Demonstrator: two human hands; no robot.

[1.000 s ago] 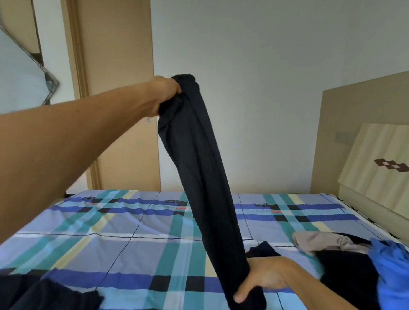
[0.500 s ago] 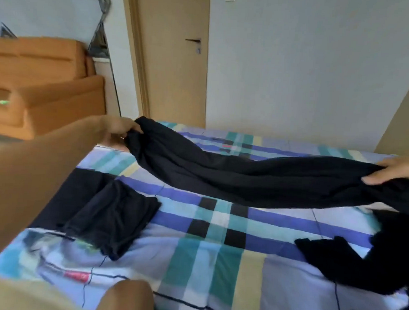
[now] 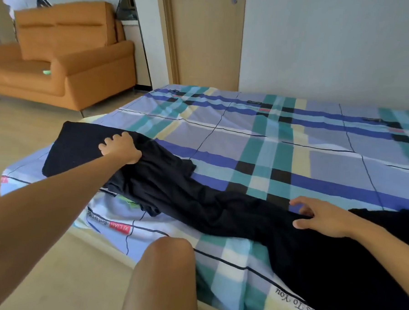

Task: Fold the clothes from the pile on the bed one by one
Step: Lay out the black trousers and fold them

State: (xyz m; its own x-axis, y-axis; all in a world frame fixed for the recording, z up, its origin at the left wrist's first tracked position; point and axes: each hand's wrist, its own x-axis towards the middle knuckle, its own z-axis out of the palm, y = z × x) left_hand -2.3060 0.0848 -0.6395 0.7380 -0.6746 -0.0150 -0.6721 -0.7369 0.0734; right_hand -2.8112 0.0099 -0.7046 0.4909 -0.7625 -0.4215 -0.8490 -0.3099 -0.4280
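Black garment [image 3: 208,207] lies stretched along the near edge of the plaid bed [image 3: 328,161], its long axis running from far left to near right; left hand [image 3: 121,148] grips its left end with curled fingers, over a folded dark piece [image 3: 80,146]; right hand [image 3: 323,218] rests on it farther right, fingers loosely spread; hands well apart.

A small red patch [image 3: 119,228] is printed on the bed sheet [image 3: 328,161], low and left of the middle of the frame. Its white letters say "XILIAN", upside down from here. Curly dark words [image 3: 96,219] just left of the patch look like "Best Wishes". More curly writing [image 3: 293,301] stands on the sheet's near edge at the lower right and ends in "To You". Small marks far up the sheet are too tiny to read.
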